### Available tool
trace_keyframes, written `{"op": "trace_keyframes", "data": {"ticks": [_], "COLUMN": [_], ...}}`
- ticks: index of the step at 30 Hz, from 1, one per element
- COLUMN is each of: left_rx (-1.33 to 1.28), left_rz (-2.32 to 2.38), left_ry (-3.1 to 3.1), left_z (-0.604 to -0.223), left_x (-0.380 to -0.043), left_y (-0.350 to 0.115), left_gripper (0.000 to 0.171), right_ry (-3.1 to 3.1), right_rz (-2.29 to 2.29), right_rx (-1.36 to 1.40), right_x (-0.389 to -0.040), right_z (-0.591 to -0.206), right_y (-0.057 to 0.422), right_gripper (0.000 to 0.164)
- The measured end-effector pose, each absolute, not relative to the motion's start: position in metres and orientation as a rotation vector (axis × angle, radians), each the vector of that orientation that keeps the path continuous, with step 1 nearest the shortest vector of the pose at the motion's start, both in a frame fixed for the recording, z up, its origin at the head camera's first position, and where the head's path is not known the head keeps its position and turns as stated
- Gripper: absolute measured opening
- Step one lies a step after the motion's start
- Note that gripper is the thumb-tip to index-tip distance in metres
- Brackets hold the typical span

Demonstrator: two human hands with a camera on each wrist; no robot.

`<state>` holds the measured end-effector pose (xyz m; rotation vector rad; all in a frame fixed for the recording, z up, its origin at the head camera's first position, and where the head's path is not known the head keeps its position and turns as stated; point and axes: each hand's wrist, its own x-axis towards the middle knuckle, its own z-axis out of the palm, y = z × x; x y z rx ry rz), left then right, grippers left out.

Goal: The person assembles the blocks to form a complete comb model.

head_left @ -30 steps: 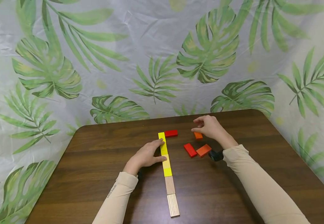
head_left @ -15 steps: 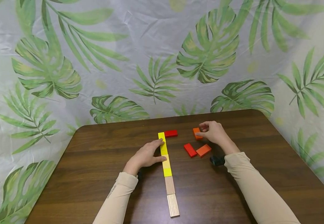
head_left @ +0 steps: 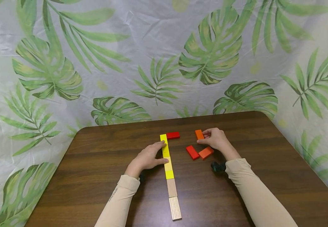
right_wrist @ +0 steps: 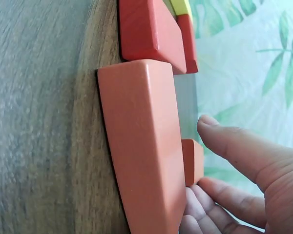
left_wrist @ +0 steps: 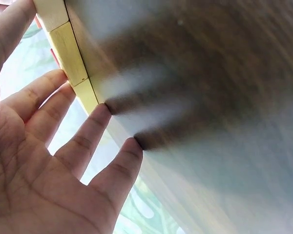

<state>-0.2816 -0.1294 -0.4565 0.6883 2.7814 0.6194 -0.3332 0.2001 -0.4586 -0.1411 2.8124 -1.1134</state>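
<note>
In the head view my left hand lies with spread fingers against a straight row of wooden blocks. Its index fingertip touches a yellow block and the thumb rests at a pale yellow block. The left wrist view shows other fingertips down on the table. At the right, my right hand is around the near right side of an orange block. In the right wrist view the index finger meets that orange block, while the thumb appears apart from it, its fingers loosely bent.
A red block lies crosswise against the row's far end. Another red block and an orange block lie corner to corner near my right hand. Plain wood blocks form the row's near end. A leaf-print curtain hangs behind the table.
My right hand has come down and nearer from above the far orange block to its right side, leaving the block more exposed. The left hand and the row have stayed put.
</note>
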Motion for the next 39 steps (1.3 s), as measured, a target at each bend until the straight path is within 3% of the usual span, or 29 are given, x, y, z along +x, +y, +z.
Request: {"op": "trace_keyframes", "data": {"ticks": [39], "left_rx": [0.672], "left_rz": [0.642], "left_ry": [2.772], "left_z": [-0.456], "left_x": [-0.279], "left_y": [-0.1294], "left_gripper": [0.075], "right_ry": [2.84], "right_rz": [-1.037], "right_rx": [0.003], "right_x": [-0.3384], "right_z": [-0.4611], "right_y": [0.1905], "right_gripper": [0.048]}}
